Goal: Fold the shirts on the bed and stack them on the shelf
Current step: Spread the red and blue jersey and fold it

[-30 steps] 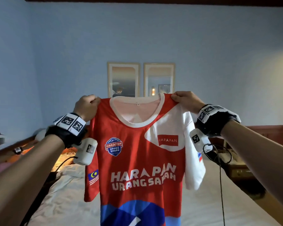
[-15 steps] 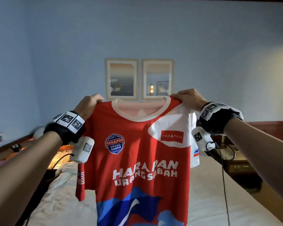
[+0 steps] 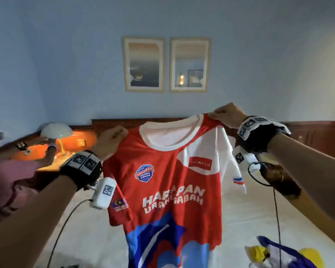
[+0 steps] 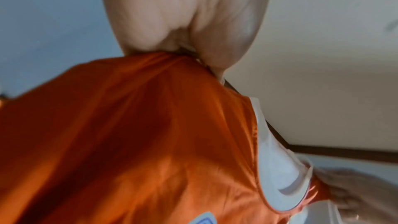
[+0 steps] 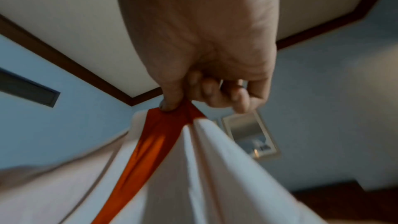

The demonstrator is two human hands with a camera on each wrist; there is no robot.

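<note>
Above bed [image 3: 104,229] — red-white-blue shirt [image 3: 162,190]

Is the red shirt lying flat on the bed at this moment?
No: the red shirt hangs in the air, pinched at its shoulders by the left hand and right hand above the bed.

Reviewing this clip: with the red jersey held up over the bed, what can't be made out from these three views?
- Shelf: in no view.
- Red jersey hem: cut off by the head view's bottom edge.
- Second shirt on the bed: only partly in frame, bottom right.
- Left hand fingertips: hidden in bunched fabric in the left wrist view, blurred.
- Right hand pinch: clear in the right wrist view; the cloth below is blurred.
</note>
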